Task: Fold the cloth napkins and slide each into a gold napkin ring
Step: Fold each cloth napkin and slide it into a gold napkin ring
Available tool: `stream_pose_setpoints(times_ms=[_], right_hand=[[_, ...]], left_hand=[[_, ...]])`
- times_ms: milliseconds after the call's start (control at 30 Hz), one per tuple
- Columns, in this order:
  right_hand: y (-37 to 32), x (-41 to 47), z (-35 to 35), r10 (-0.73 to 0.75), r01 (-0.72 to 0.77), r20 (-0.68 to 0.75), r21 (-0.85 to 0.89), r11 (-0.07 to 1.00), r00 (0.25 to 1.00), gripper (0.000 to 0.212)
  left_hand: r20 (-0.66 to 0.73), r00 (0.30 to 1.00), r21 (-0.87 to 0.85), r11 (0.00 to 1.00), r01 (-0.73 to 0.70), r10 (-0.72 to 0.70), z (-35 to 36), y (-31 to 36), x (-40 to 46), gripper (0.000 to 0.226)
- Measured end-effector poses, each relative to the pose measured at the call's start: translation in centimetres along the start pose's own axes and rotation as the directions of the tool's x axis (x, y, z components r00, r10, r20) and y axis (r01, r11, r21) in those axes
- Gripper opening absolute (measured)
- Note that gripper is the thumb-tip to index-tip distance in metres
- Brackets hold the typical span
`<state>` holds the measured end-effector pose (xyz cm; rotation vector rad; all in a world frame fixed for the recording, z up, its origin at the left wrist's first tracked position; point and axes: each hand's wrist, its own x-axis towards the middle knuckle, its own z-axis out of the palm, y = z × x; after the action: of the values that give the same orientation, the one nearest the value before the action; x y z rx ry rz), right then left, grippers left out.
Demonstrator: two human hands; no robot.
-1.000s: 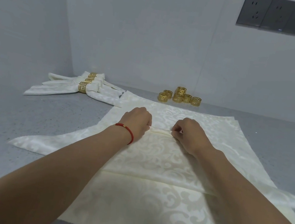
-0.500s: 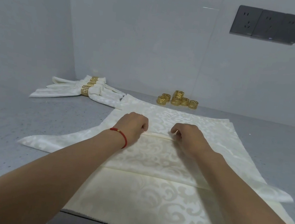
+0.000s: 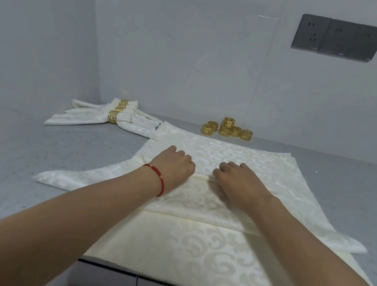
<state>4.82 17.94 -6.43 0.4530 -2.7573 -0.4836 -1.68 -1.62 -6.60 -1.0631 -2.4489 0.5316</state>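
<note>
Both hands sit side by side at the middle of the cream napkin spread on the grey counter, probably so the pleat forms evenly. The left hand and right hand curl their fingers over a narrow raised fold, pinching it. The damask cloth looks soft, glossy, scroll-patterned. Loose gold rings wait at the far wall; ringed napkins lie far left.
</note>
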Motion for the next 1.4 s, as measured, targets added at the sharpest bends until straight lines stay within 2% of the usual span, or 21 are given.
stream_pose_setpoints(times_ms=[67, 167, 233, 267, 333, 367, 500, 567, 633, 700, 733, 800, 900, 967, 1000, 1100, 1200, 1300, 1333, 1400], right_hand=[[0.6, 0.0, 0.1, 0.110, -0.119, 0.054, 0.202, 0.972, 0.992, 0.011], [1.8, -0.4, 1.3, 0.349, -0.329, 0.070, 0.542, 0.774, 0.935, 0.015], [2.0, -0.7, 2.0, 0.421, -0.389, 0.109, 0.633, 0.669, 0.900, 0.014], [2.0, -0.8, 2.2, 0.419, -0.394, 0.123, 0.643, 0.657, 0.900, 0.015], [2.0, -0.8, 2.5, 0.401, -0.371, 0.099, 0.622, 0.690, 0.911, 0.013], [1.9, -1.0, 2.3, 0.386, -0.349, 0.068, 0.588, 0.729, 0.920, 0.011], [1.5, -1.8, 1.7, 0.215, -0.171, -0.111, 0.315, 0.933, 0.970, 0.007], [1.1, -1.9, 1.4, 0.086, -0.070, -0.120, 0.127, 0.989, 0.989, 0.013], [1.0, -1.9, 1.3, -0.009, 0.008, -0.092, -0.004, 1.000, 0.996, 0.022], [0.9, -2.1, 0.9, -0.062, 0.061, -0.047, -0.022, 0.998, 0.997, 0.018], [0.9, -2.3, 0.6, -0.049, 0.050, -0.030, 0.051, 0.997, 0.998, 0.012], [1.1, -2.5, 0.3, 0.085, -0.084, 0.010, 0.291, 0.953, 0.996, 0.007], [1.6, -2.9, 0.9, 0.329, -0.295, 0.055, 0.595, 0.747, 0.943, 0.016], [1.7, -3.2, 1.6, 0.420, -0.354, 0.082, 0.694, 0.627, 0.904, 0.011], [1.7, -3.3, 1.7, 0.424, -0.360, 0.090, 0.702, 0.615, 0.901, 0.012], [1.6, -2.9, 1.6, 0.377, -0.352, 0.111, 0.659, 0.664, 0.920, 0.012], [1.5, -3.0, 0.8, 0.313, -0.279, 0.035, 0.551, 0.787, 0.949, 0.011], [1.1, -3.3, 0.5, 0.187, -0.152, -0.085, 0.318, 0.936, 0.979, 0.006], [1.0, -3.4, 0.5, 0.127, -0.105, -0.099, 0.203, 0.974, 0.987, 0.004], [0.6, -3.6, 0.5, 0.010, -0.008, -0.070, 0.020, 1.000, 0.997, 0.016]], left_hand=[[0.020, 0.996, -0.190, 0.978, 0.089, -0.086, 0.6, -0.3, -0.3, 0.015], [0.065, 0.946, -0.511, 0.804, 0.305, -0.318, 1.1, -1.0, -0.7, 0.018], [0.119, 0.906, -0.632, 0.673, 0.385, -0.407, 1.2, -1.1, -0.7, 0.017], [0.146, 0.900, -0.646, 0.649, 0.401, -0.411, 1.0, -1.2, -0.6, 0.015], [0.183, 0.909, -0.624, 0.670, 0.401, -0.374, 0.7, -1.3, -0.3, 0.012], [0.184, 0.920, -0.587, 0.712, 0.385, -0.345, 0.5, -1.3, -0.3, 0.011], [0.111, 0.965, -0.269, 0.928, 0.259, -0.237, 0.0, -0.8, -0.6, 0.010], [0.047, 0.988, -0.155, 0.976, 0.156, -0.150, -0.2, -0.6, -1.1, 0.023], [0.011, 0.998, -0.094, 0.994, 0.057, -0.056, -0.4, -0.6, -1.4, 0.027], [0.025, 0.999, -0.152, 0.988, 0.024, -0.020, -0.4, -0.8, -1.6, 0.025], [0.039, 0.999, -0.222, 0.974, 0.043, -0.035, -0.4, -0.8, -1.7, 0.022], [0.068, 0.992, -0.408, 0.905, 0.124, -0.105, -0.2, -1.1, -2.2, 0.019], [0.051, 0.961, -0.605, 0.757, 0.246, -0.271, 0.2, -1.6, -2.9, 0.020], [0.099, 0.926, -0.693, 0.643, 0.327, -0.365, 0.4, -1.6, -3.0, 0.020], [0.136, 0.922, -0.702, 0.622, 0.348, -0.363, 0.5, -1.7, -2.8, 0.017], [0.168, 0.944, -0.615, 0.718, 0.326, -0.285, 0.3, -1.8, -2.5, 0.009], [0.094, 0.968, -0.434, 0.866, 0.248, -0.231, 0.3, -1.4, -2.8, 0.008], [0.005, 0.983, -0.174, 0.968, 0.180, -0.182, 0.7, -0.8, -3.2, 0.017], [-0.030, 0.989, -0.127, 0.982, 0.141, -0.146, 0.6, -0.7, -3.4, 0.023], [-0.077, 0.995, -0.081, 0.995, 0.055, -0.061, 0.4, -0.8, -3.8, 0.030]])
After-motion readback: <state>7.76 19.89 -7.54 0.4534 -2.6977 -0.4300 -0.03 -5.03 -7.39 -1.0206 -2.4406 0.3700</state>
